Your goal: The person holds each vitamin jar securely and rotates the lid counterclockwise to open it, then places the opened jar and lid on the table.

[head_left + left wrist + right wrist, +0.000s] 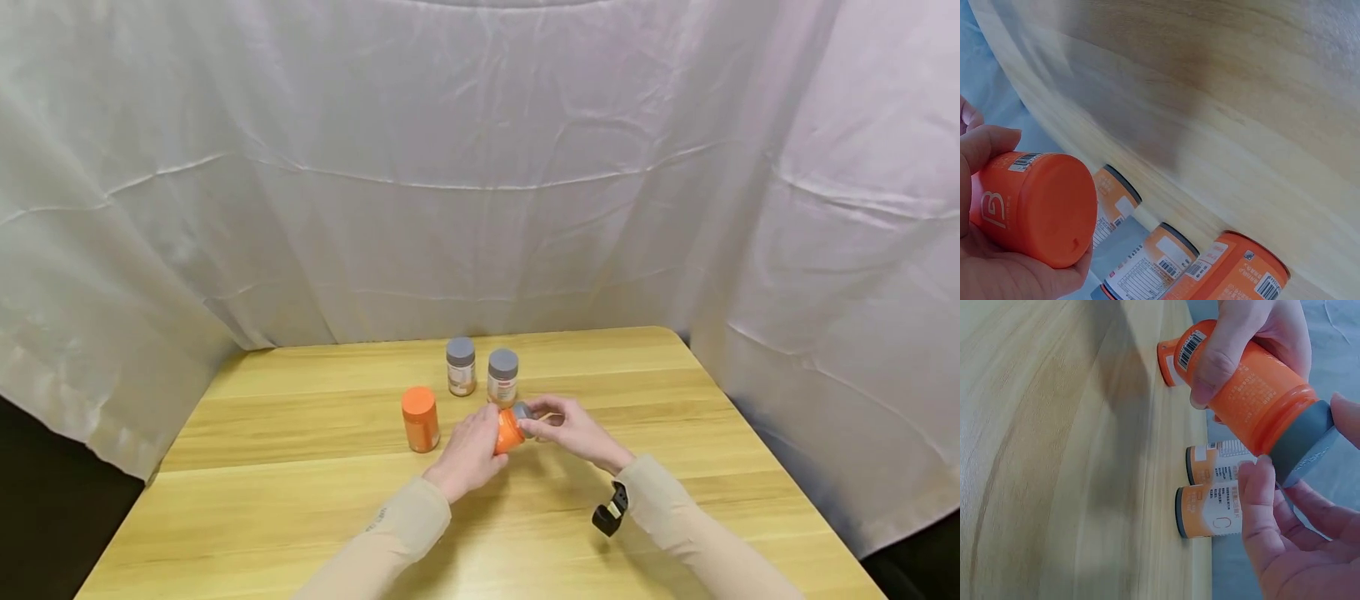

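My left hand [468, 450] grips an orange bottle [509, 432] around its body, tilted above the table. In the right wrist view the thumb lies along the bottle's printed side, and its neck leads up to a grey cap [1304, 442] at the mouth. My right hand [576, 433] pinches that cap by its edge between thumb and fingers. The left wrist view shows the orange bottle's plain base [1063, 212] facing the camera; the cap is hidden there.
An orange jar [421, 421] with an orange lid stands left of my left hand. Behind the hands stand two grey-lidded jars, the left one [461, 367] and the right one [502, 379], on the wooden table [300, 517]. A pale curtain [480, 208] hangs around the table.
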`<state>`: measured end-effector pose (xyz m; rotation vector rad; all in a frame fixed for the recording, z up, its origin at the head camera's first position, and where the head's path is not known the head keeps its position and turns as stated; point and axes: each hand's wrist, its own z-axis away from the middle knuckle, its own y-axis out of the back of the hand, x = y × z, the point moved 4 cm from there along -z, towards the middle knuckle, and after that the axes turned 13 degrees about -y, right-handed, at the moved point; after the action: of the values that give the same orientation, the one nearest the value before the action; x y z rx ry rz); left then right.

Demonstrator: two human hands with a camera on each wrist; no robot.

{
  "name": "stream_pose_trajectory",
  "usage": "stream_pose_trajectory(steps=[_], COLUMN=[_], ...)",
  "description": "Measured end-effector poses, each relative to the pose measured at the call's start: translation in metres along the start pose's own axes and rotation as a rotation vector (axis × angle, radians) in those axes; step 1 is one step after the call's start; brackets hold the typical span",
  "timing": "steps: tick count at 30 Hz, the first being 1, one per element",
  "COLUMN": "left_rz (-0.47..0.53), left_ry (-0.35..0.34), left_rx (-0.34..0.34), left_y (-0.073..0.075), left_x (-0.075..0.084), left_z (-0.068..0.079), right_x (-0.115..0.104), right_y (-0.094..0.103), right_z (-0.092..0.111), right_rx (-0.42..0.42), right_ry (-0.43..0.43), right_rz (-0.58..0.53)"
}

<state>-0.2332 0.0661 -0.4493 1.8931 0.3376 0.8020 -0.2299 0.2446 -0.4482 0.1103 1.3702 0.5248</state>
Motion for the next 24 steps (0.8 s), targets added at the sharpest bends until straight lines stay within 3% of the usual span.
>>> stream_pose_trajectory(steps=[24], left_rz=[0.012], left_ry=[0.000], left_rx=[-0.018], left_y=[-0.002], left_x=[-0.001], left_z=[0.003], right_x=[-0.011], right_y=[0.005], right_z=[0.005], right_rx=[-0.053], right_ry=[0.147], right_rz=[0.231])
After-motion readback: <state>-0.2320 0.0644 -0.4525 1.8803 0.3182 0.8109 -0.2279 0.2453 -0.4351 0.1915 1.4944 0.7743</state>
